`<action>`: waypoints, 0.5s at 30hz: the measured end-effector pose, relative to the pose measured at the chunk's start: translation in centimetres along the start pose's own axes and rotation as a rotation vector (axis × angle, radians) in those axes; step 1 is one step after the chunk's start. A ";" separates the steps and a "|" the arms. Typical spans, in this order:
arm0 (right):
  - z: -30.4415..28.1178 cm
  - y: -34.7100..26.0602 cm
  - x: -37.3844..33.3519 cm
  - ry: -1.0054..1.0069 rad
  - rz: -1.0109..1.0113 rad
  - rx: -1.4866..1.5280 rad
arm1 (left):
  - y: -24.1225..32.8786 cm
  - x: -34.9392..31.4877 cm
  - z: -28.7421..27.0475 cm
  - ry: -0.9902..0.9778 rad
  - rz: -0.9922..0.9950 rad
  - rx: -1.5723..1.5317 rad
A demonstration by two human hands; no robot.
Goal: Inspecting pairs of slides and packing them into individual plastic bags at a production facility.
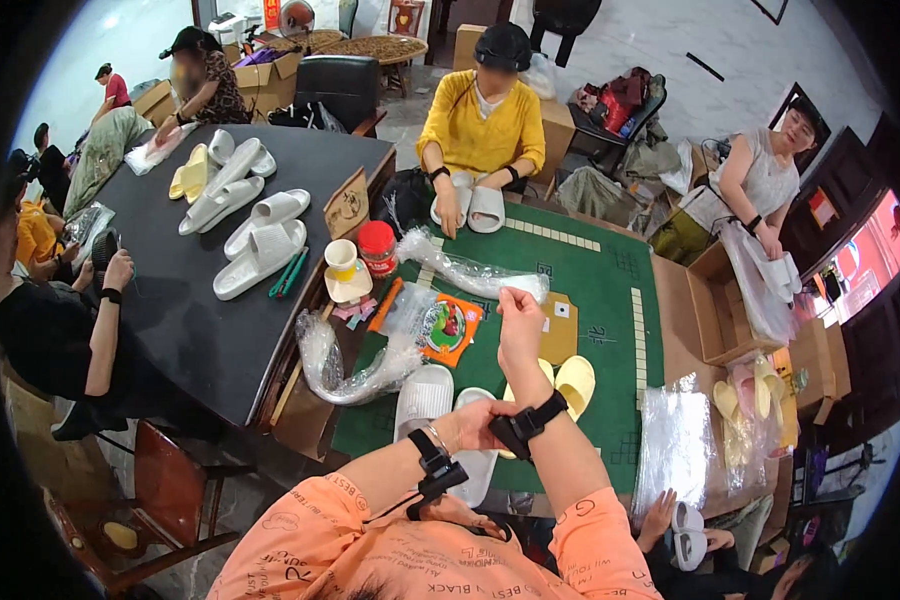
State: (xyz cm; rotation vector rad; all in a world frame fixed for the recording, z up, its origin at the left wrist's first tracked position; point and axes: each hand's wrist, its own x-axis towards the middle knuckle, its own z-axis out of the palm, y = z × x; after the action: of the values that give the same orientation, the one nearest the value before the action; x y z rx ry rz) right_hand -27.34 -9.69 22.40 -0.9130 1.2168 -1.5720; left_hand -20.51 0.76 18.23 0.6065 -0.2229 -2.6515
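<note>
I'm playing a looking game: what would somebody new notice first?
Probably the bright green tabletop in the middle, with the person's right hand raised over it. Then the yellow slippers beside that forearm, and the red-lidded jar near the tabletop's left edge.

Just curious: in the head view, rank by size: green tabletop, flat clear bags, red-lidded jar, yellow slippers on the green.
Green tabletop
Flat clear bags
Yellow slippers together, partly hidden
Red-lidded jar
</note>
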 end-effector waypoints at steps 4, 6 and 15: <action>0.2 0.2 -0.8 0.015 0.011 0.093 | -0.7 0.8 -1.3 0.060 -0.045 0.128; 0.9 0.2 -1.4 0.033 0.019 0.287 | -0.7 1.4 -1.6 0.053 -0.005 0.159; 0.5 -1.0 -3.4 -0.080 -0.035 0.051 | -0.1 1.8 2.0 0.092 -0.075 0.406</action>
State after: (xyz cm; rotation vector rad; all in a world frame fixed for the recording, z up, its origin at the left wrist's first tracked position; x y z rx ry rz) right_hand -26.02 -6.49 23.42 -0.9595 1.1054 -1.5726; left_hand -22.93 0.25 19.33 0.8757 -0.7347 -2.6564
